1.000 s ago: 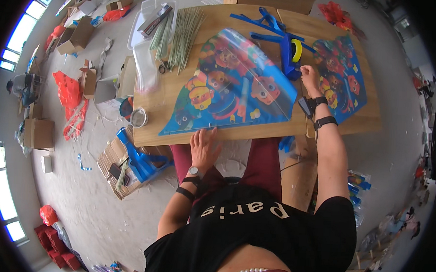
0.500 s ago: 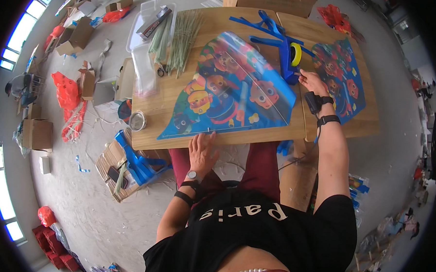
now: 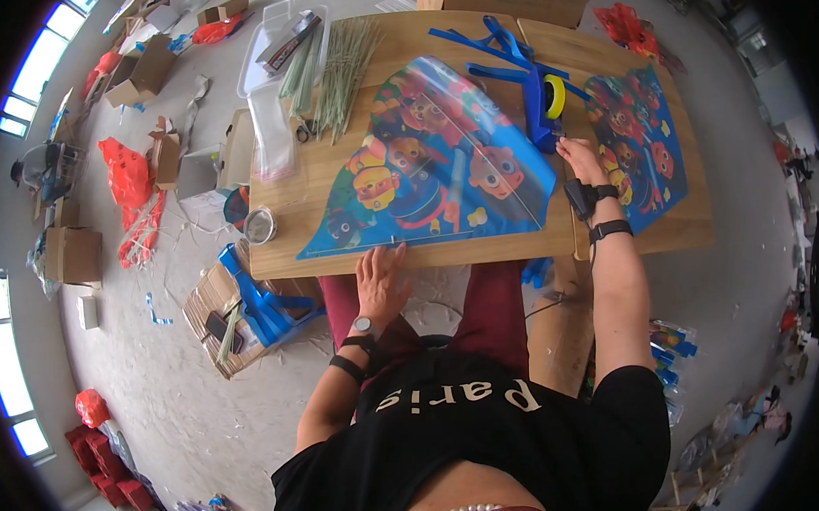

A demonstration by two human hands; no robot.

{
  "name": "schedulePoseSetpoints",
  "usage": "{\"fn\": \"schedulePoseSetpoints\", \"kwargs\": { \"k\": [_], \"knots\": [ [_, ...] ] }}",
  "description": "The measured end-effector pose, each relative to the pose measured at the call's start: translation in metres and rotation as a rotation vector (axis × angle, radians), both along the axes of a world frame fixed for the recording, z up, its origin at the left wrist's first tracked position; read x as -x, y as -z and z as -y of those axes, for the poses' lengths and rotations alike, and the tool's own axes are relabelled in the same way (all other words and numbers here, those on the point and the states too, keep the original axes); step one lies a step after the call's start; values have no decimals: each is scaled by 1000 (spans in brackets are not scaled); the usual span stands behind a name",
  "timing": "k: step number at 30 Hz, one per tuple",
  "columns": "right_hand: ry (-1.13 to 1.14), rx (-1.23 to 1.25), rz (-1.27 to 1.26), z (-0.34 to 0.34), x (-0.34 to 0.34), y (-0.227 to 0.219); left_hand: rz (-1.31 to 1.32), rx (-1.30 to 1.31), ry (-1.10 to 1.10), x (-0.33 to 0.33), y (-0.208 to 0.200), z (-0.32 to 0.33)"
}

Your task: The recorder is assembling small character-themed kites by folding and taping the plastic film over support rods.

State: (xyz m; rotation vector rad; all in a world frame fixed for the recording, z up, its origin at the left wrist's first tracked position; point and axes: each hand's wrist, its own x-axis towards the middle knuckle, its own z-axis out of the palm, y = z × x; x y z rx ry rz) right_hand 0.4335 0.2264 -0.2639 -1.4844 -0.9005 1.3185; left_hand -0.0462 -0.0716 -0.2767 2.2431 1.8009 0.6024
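Observation:
A large blue kite sail with printed cartoon characters lies across the table in front of me, thin rods running along its lower edge and across its right part. My left hand rests at the table's near edge, fingers spread and their tips touching the sail's lower border. By the near end of a blue tape dispenser, which carries a yellow-sided roll, is my right hand. Its thumb and fingers are drawn together at the dispenser's tip; whatever is between them is too small to make out.
A second printed sail lies at the right. Thin pale rods, a clear plastic bin and scissors are at the far left. A round tin stands at the left corner. Blue strips lie behind the dispenser.
My right hand has shifted slightly toward me, down from the tape dispenser's side to its near end. The left hand stays in place at the sail's lower edge.

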Motion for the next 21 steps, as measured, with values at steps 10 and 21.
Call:
{"fn": "schedulePoseSetpoints", "kwargs": {
  "k": [10, 21],
  "knots": [
    [35, 228, -5, 27, 49, 55, -39, -6, -28, 14, -5, 10],
    [-426, 114, -289, 190, 300, -21, 87, -81, -103, 24, -1, 2]
  ]
}}
